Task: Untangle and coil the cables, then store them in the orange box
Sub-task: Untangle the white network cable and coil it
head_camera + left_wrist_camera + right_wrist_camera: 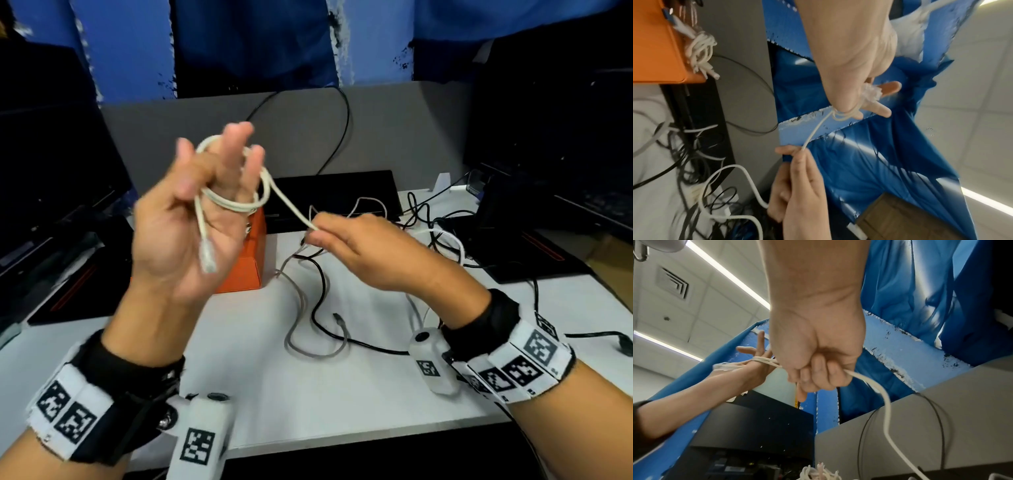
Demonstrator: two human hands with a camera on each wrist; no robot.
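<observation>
White cable (286, 202), seemingly clear of orange box (247, 270)

We find passing room over the near surface (246, 359); loose cables (322, 287) sprawl beside the orange box (245, 270); left laptop (68, 274) and right laptop (534, 253) hem us.

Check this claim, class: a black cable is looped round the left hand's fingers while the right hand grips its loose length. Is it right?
Not quite: the cable is white, not black, as the head view shows. It is looped round the fingers of the left hand, and the right hand grips its loose length.
</observation>
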